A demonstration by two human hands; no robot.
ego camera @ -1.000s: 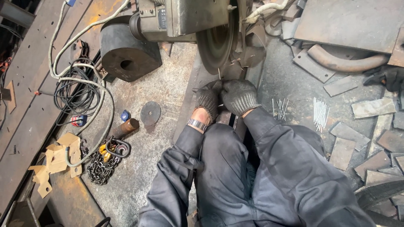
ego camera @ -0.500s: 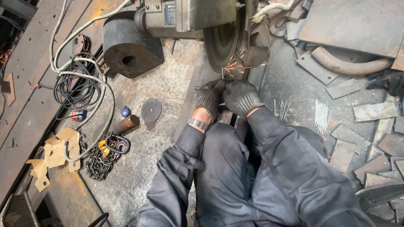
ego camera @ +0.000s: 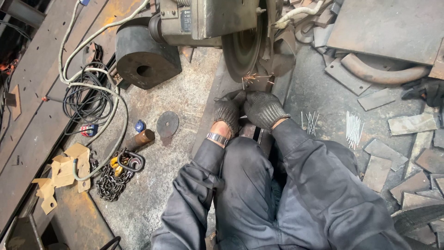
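My gloved left hand [ego camera: 227,111] and right hand [ego camera: 264,109] sit side by side, fingers pinched together on a thin metal pin [ego camera: 243,84] that pokes up just beyond my fingertips. Its far tip meets the grinding wheel [ego camera: 241,46], throwing sparks [ego camera: 257,78]. More pins [ego camera: 354,128] lie on the floor to my right.

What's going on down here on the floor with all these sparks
A seated person in dark coveralls holds a thin metal rod against a spinning grinding wheel, with gloved left hand and right hand close together. Sparks fly at the contact point. More thin rods lie on the floor to the right.
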